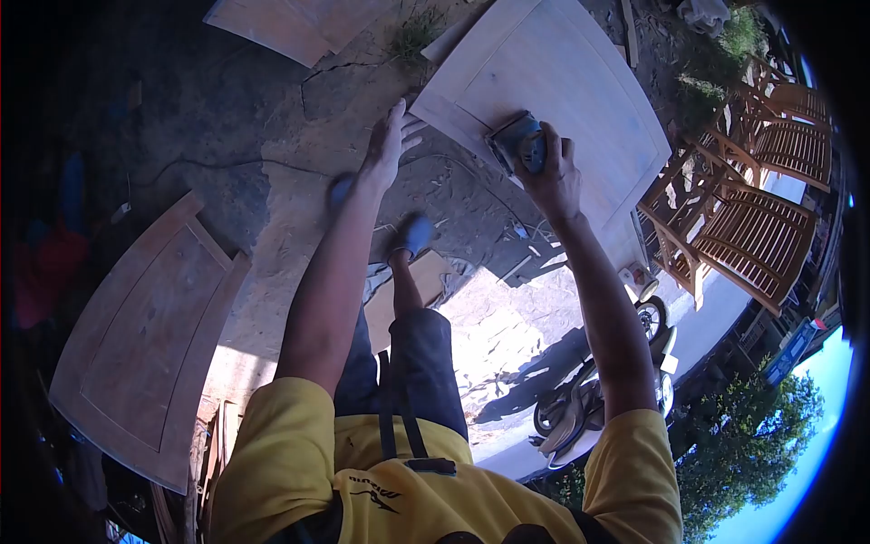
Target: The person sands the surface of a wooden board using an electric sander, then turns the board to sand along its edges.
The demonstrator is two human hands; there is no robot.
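A large wooden panel (566,86) with a framed edge lies before me. On its near edge sits a blue and dark power sander (520,142), and my right hand (553,177) is wrapped round its top. My left hand (390,143) is beside the panel's left corner, fingers stretched out and spread, holding nothing; whether its fingertips touch the corner I cannot tell. A thin cable (227,166) runs over the ground to the left of my left hand.
Another framed panel (149,349) stands at the left, and part of one (290,23) shows at the top. Slatted wooden chairs (752,240) are at the right. A motorcycle (580,412) is parked at lower right. Cracked ground lies around my feet.
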